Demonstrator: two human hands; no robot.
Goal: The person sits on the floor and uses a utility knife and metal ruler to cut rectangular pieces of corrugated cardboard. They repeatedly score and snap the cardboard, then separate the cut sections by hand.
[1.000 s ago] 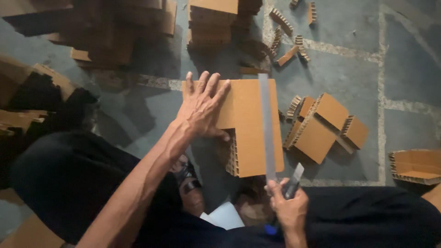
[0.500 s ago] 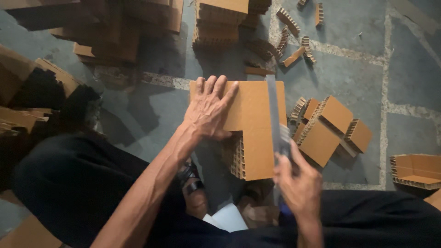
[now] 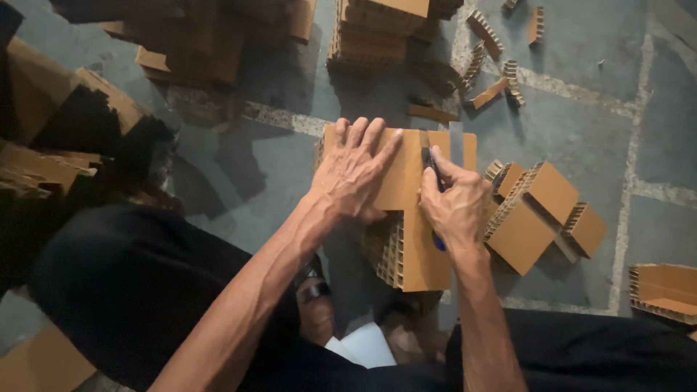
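Stone floor point(image 3: 581, 94); right hand point(image 3: 454, 207) advanced, knife point(image 3: 433, 170) now on cardboard point(image 3: 406, 181).

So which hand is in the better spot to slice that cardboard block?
Probably the right hand. It grips the blue-handled cutter with its tip against the metal ruler on the honeycomb cardboard block. The left hand lies flat on the block, holding it down.

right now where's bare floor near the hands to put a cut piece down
Bare grey floor lies beyond the cut blocks, up to the pale joint line. Another free patch sits left of the left hand, before the dark pile. Crowded: strips by the stack, and around the right hand holding the knife on the honeycomb board.
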